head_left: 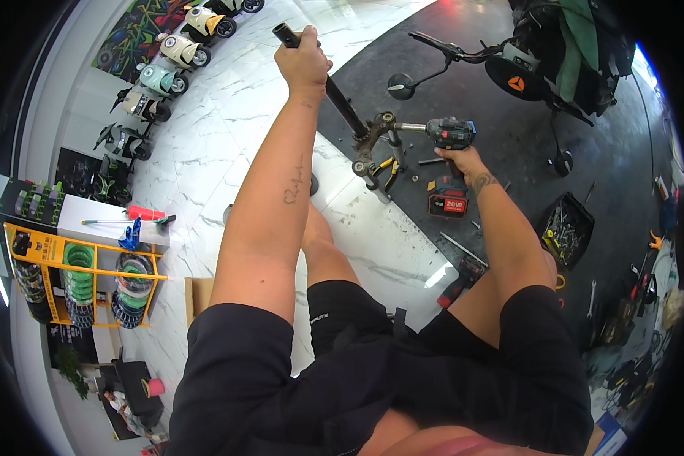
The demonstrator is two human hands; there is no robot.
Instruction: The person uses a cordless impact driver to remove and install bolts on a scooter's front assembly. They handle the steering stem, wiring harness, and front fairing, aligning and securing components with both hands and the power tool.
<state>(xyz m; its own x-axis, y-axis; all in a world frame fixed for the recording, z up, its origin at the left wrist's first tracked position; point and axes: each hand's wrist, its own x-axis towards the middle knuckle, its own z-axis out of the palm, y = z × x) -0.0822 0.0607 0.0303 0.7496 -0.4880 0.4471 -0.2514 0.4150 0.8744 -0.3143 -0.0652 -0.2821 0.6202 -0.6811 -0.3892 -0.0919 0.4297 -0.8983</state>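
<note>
My left hand (304, 67) grips the upper part of a black metal tube (344, 106), which rises from a grimy fork clamp assembly (365, 158) with short legs. My right hand (466, 161) is wrapped round the handle of a cordless impact wrench (451, 132) with a large red-and-black battery (447, 199). A silver socket extension (410, 128) reaches from the wrench to the upper joint of the clamp; whether it is seated cannot be made out. Yellow-handled pliers (392, 175) lie beside the clamp, and loose metal parts are scattered near it.
A dark scooter (524, 76) stands front right. A second drill (456, 286), a parts tray (562, 232) and scattered tools lie right. Small scooters (159, 80) line the left, beside an orange tire rack (91, 273). A person (129, 410) sits at a desk lower left.
</note>
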